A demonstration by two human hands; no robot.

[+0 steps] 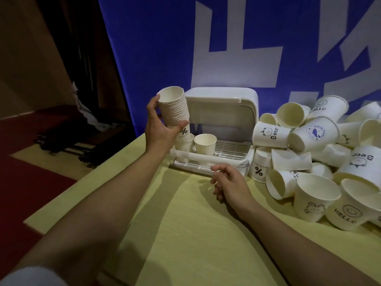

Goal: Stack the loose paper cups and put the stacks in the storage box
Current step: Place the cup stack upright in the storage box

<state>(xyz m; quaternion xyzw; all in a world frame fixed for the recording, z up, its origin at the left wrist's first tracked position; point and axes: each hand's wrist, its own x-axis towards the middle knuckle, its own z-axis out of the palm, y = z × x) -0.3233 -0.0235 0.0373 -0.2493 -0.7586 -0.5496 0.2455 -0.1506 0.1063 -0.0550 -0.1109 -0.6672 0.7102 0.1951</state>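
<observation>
Left hand (159,129) is holding a tall stack of cups (175,108) just above the left end of the storage box (214,129), thumb and fingers wrapped around the lower part of the stack; the grip is closed on it. The stack is leaning, mouth toward the camera. Right hand (228,182) is hovering near the box's front rail (206,156), fingers loosely curled, grip holding nothing.

Two cups (205,144) are already standing on the slatted tray inside, lid raised. The loose pile (321,157) is lying on the tabletop (185,223) to the right, touching the box's side.

Risks, as judged:
- The stack is being held low, so its upper cups may be fanning out or sliding off if tilted further.
- Lowering it may be knocking over the standing cups directly beneath.
- The tall stack may be catching the raised lid on entry.
- The pile could be spilling toward the box if nudged.
</observation>
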